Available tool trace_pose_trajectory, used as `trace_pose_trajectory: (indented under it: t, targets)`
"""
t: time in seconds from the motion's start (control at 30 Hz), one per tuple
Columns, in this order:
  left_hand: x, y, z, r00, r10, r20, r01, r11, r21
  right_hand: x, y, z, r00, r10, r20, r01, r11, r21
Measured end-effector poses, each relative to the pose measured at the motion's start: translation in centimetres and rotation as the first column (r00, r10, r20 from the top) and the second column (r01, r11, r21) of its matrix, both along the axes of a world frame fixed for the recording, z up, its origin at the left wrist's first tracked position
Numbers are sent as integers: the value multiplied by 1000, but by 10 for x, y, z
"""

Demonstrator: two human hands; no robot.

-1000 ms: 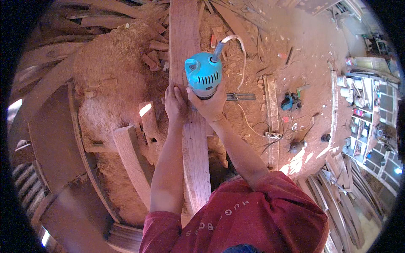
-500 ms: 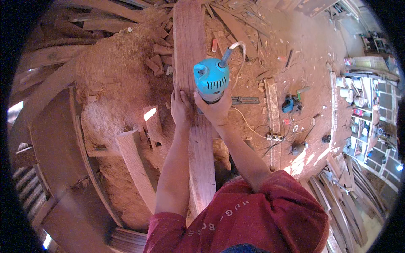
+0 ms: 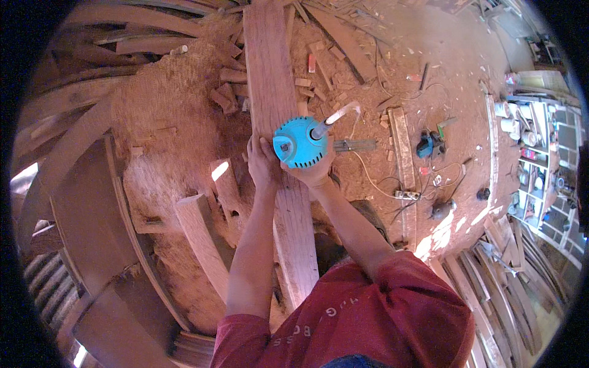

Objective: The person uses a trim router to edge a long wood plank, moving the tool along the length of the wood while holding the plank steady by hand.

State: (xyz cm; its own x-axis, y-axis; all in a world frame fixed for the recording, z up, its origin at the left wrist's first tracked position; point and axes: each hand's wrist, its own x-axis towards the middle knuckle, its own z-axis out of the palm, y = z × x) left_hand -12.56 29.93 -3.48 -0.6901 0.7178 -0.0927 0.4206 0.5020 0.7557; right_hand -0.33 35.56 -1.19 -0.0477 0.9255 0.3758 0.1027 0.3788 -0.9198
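A long reddish wooden beam (image 3: 270,67) runs from the far side down beneath my arms. Over it stands a teal electric router (image 3: 300,142), its cable rising from the top. My right hand (image 3: 314,174) is wrapped round the router's near right side. A dark metal guide bar (image 3: 357,145) juts out to the right of it. My left hand (image 3: 262,167) is closed over the beam's left edge, right beside the router, with the thumb on top. The router's base and bit are hidden under its body.
Sawdust and wood offcuts cover the ground. Left of the beam stand a squared post (image 3: 202,224) and curved boards. To the right lie a blue power tool (image 3: 431,144), a power strip (image 3: 407,195) with cords, and a long timber (image 3: 402,147). White shelves (image 3: 532,159) stand far right.
The router has come nearer to me along the beam and leans differently, showing more of its round top. Both hands keep their hold, and the view has shifted slightly.
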Motion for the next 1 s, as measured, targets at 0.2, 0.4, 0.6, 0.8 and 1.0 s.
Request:
trace_pose_trajectory:
  t: [0.2,0.4,0.6,0.8,1.0]
  targets:
    - [1,2,10,997,-66,-47,66,998,-6,-13,29,-16,998,19,-60,-18,1000,11]
    - [2,5,16,1000,-11,1,11,999,-43,-31,65,-24,999,46,17,-47,997,67]
    - [-1,1,7,995,-32,-91,27,998,-58,-50,96,1,993,48,-112,-34,992,121]
    - [1,2,16,998,-12,-56,10,999,-32,-54,111,9,999,18,49,-26,986,165]
    - [0,3,16,999,-25,-38,21,995,-95,-73,145,0,991,-135,23,121,944,308]
